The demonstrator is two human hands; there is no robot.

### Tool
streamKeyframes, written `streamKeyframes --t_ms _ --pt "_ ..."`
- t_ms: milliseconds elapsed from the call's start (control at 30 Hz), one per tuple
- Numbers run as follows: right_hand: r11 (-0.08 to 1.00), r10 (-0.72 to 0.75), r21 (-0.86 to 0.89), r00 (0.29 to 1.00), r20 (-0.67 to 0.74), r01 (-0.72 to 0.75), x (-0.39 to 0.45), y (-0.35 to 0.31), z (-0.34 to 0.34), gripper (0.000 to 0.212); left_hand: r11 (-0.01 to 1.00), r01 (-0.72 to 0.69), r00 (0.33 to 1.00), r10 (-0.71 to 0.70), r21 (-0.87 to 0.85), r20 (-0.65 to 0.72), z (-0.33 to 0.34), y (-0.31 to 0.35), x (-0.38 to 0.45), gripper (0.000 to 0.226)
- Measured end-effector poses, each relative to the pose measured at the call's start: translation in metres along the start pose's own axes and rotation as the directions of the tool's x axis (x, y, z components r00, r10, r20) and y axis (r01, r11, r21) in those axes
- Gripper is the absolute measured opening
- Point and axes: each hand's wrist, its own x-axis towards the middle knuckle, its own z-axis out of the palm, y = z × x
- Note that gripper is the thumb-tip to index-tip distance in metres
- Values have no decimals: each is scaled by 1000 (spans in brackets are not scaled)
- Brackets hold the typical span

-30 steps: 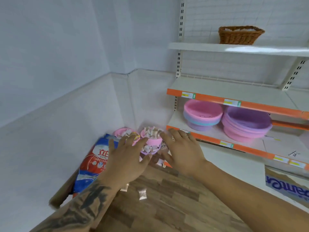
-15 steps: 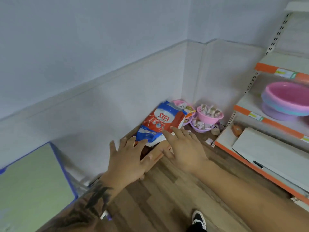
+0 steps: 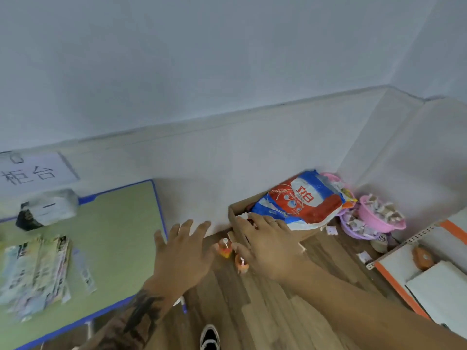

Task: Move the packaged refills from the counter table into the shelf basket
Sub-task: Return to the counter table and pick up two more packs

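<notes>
left hand (image 3: 182, 256): fingers spread, holding nothing, in the air beside the table edge. right hand (image 3: 267, 246): fingers spread, empty. refill packets (image 3: 38, 269): stacked flat on the green counter table (image 3: 121, 238), likely ready to collect. shelf basket: not in view.

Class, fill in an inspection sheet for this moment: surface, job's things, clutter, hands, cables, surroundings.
Surface: green counter table with blue edge, at left.
Job's things: flat packaged refills lie on it; shelf basket not in view.
Clutter: red-and-blue detergent bag on a cardboard box; pink plastic basins full of small packets.
Hands: left hand open, fingers spread; right hand open; both empty.
Cables: nothing seen.
Surroundings: white walls, wood-look floor, orange-edged shelf.
</notes>
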Motion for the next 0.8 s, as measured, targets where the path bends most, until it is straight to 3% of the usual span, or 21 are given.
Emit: streamKeyframes --t_ms 400,567,800 --pt "961 -277 31 951 140 276 148 -162 65 68 928 370 929 -371 -28 -3 14 -185 5 63" --pt "934 -355 32 916 187 356 176 -204 88 68 892 450 893 -450 -36 3 35 -234 0 63" --pt "943 -329 68 880 343 326 193 -244 131 65 871 488 873 -488 -56 6 68 -303 4 65"
